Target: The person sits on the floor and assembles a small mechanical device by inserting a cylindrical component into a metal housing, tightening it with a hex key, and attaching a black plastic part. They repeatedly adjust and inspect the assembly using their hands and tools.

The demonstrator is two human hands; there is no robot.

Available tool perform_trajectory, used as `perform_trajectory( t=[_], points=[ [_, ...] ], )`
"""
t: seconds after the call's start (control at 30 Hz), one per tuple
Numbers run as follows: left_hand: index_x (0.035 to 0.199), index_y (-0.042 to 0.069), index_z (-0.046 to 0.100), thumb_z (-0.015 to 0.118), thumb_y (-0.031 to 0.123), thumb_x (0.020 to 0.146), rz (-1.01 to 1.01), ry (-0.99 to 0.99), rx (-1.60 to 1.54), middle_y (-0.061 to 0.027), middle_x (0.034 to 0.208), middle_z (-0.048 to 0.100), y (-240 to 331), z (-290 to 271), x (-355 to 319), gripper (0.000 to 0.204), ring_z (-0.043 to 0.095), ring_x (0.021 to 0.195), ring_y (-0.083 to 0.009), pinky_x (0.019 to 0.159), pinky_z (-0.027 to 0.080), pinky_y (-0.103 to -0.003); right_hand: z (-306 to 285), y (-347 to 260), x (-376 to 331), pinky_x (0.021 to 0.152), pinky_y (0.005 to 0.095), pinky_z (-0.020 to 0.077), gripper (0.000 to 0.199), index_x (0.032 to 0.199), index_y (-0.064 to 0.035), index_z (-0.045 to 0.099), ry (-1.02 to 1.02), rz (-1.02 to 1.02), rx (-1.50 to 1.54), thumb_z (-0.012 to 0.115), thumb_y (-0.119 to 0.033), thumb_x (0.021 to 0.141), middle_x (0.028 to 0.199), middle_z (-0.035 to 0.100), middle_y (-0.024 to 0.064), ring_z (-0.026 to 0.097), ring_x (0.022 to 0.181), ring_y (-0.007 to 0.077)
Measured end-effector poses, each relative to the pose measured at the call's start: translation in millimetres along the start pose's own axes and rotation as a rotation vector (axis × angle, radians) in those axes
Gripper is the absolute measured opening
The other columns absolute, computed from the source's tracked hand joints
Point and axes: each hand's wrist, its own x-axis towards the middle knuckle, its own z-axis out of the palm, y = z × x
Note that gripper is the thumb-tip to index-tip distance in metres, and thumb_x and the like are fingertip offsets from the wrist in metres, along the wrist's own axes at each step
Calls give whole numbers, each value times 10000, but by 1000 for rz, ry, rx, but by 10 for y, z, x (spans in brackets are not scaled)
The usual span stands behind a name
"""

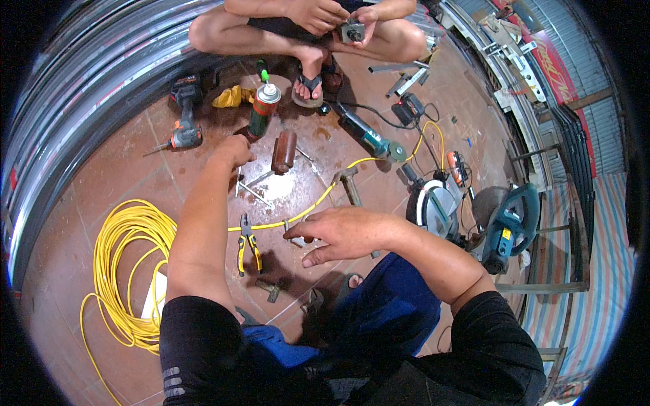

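Two hands over tiled floor, left (232, 150) beside spray can (262, 108), right (338, 233) open above yellow cable (318, 201)

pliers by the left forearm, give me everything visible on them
The pliers lie flat on the reddish tiled floor, just right of the person's left forearm, apart from it. Handles wear yellow and black grips and point toward the person, slightly spread; the dark metal head points away, tip close to the yellow cable that runs past it; whether they touch is unclear. The jaws look closed. No hand holds them; the right hand hovers to their right.
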Motion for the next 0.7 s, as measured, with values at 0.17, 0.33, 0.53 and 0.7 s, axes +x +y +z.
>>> perform_trajectory(
  t=[0.17, 0.33, 0.53, 0.7],
  points=[
    [1168, 46, 724, 833, 298, 802, 22, -17, 18, -212, 1201, 706, -174, 128, 189, 457, 682, 1128, -358, 964, 537, -437, -48, -86, 14, 973, 492, 490, 622, 1391, -76, 539, -63, 57, 21, 654, -490, 941, 1212, 672, 218, 632, 1153, 400],
    [1233, 67, 712, 785, 335, 855, 53, -71, 82, -192, 1243, 697, -273, 165, 219, 469, 677, 1150, -337, 994, 525, -423, 47, -177, -26, 919, 522, 505, 582, 1353, -73, 558, -25, -26, -7, 671, -450, 925, 1132, 680, 216, 642, 1092, 428],
    [1254, 76, 705, 769, 368, 862, 3, -76, 116, -187, 1297, 671, -234, 217, 80, 494, 644, 1208, -339, 1028, 508, -417, 301, -369, -72, 779, 526, 562, 387, 1119, -62, 650, -16, -149, -82, 728, -323, 844, 970, 724, 188, 708, 896, 412],
    [1278, 74, 689, 745, 379, 867, 35, -89, 175, -198, 1306, 662, -55, 370, -14, 514, 639, 1209, -348, 1034, 502, -432, 373, -435, -183, 776, 505, 579, 337, 1060, -54, 676, -1, -187, -87, 734, -281, 817, 948, 734, 174, 725, 888, 393]
  ],
)
